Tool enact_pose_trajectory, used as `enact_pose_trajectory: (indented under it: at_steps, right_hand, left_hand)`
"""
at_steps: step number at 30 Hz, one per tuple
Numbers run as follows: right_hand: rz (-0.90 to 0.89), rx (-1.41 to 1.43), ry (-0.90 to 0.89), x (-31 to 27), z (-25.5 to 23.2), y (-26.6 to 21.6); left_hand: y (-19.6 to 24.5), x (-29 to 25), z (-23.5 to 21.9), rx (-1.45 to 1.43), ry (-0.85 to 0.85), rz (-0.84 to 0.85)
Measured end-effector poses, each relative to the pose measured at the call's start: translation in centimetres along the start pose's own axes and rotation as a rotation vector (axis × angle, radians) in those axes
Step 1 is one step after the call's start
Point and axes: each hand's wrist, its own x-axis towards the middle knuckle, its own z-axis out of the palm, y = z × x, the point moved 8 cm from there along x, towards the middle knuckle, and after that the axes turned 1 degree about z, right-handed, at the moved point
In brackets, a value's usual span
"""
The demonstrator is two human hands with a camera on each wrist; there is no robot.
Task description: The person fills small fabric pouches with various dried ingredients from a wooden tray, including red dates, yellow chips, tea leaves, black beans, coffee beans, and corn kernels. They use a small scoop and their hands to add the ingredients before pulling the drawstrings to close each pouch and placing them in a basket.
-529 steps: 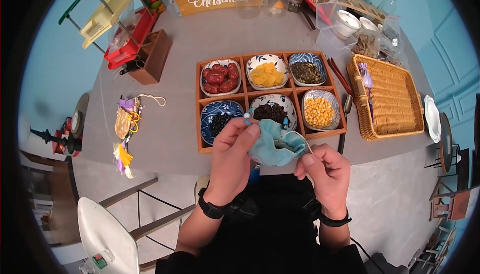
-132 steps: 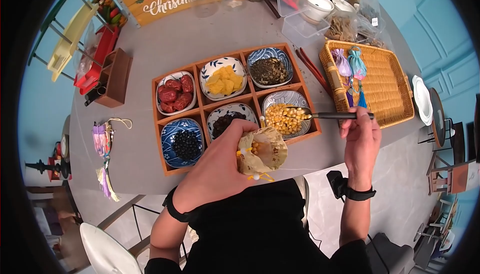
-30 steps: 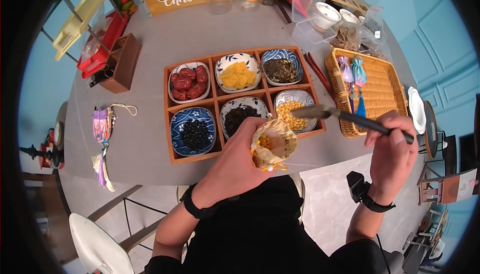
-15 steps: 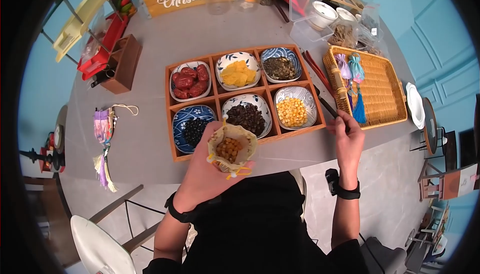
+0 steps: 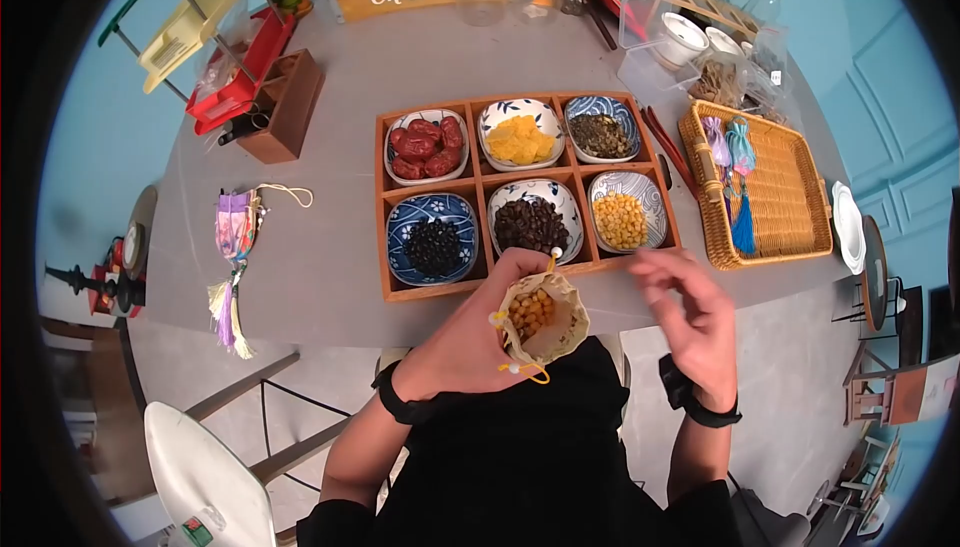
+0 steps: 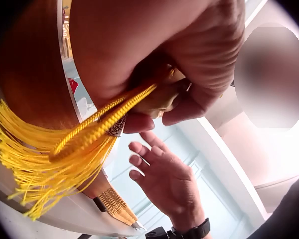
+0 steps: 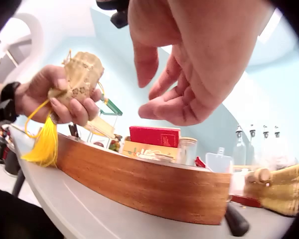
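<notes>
My left hand grips a small pale yellow drawstring pouch whose mouth gapes upward. Yellow corn kernels show inside it. A yellow tassel and a looped cord hang from the pouch. To the right of it, my right hand is in the air with relaxed fingers and holds nothing. Just beyond that hand is the bowl of corn in the front right compartment of a wooden tray. The black handle of a spoon lies at the tray's right side.
Other tray bowls hold red dates, yellow pieces, dark dried bits and black beans. A wicker basket on the right holds purple and teal pouches. A tasselled purple pouch lies left. Red chopsticks lie between tray and basket.
My right hand has put the spoon down beside the tray and come back toward the yellow pouch. The teal pouch held much earlier now lies in the basket.
</notes>
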Motion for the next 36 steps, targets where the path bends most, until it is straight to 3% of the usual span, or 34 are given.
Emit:
enact_pose_trajectory:
  at_steps: [1, 3, 7, 13, 15, 16, 17, 20, 24, 29, 31, 34, 36]
  right_hand:
    - [-0.039, 0.093, -0.173, 0.2, 1.6, -1.0]
    - [-0.067, 0.119, -0.272, 1.3, 3.1, -2.6]
    - [-0.186, 0.138, -0.554, 2.3, 6.4, -2.8]
    - [-0.164, 0.343, -0.527, 1.7, 7.2, -2.6]
    - [-0.141, 0.338, -0.491, 1.4, 7.1, -1.9]
    - [-0.112, 0.338, -0.407, 1.5, 6.6, -1.3]
    - [-0.084, 0.337, -0.321, 1.6, 6.0, -0.8]
    - [-0.078, 0.215, -0.211, 1.4, 5.4, -0.4]
    - [-0.054, 0.217, -0.183, 0.9, 6.3, -1.0]
    - [0.211, 0.380, -0.197, 0.2, 7.0, 0.2]
    - [0.185, 0.348, -0.213, 0.2, 6.8, 0.3]
    - [0.148, 0.285, -0.249, -0.2, 6.0, -0.2]
    - [0.136, 0.261, -0.272, -0.7, 5.6, -0.2]
  left_hand:
    - [0.2, 0.1, 0.2, -0.002, -0.005, -0.002]
    - [0.5, 0.4, 1.3, -0.182, -0.116, -0.078]
    - [-0.1, 0.2, 2.1, -0.211, -0.217, -0.112]
    - [-0.6, -0.5, 1.4, -0.243, -0.264, -0.182]
    - [-1.9, -0.8, 0.9, -0.219, -0.211, -0.362]
    - [-0.3, -0.5, 0.4, -0.163, -0.153, -0.194]
    - [-0.1, -0.6, 0.6, -0.160, -0.157, -0.191]
    - [0.6, -0.9, -1.3, -0.039, 0.204, -0.098]
    - [-0.6, -1.8, -2.7, -0.104, 0.356, -0.097]
    - [0.2, -2.4, -3.0, -0.138, 0.374, -0.025]
    - [0.3, -2.6, -3.3, -0.181, 0.369, -0.021]
    - [2.3, -2.7, -4.3, 0.200, 0.373, 0.128]
    - [3.4, -3.4, -4.1, 0.315, 0.370, 0.125]
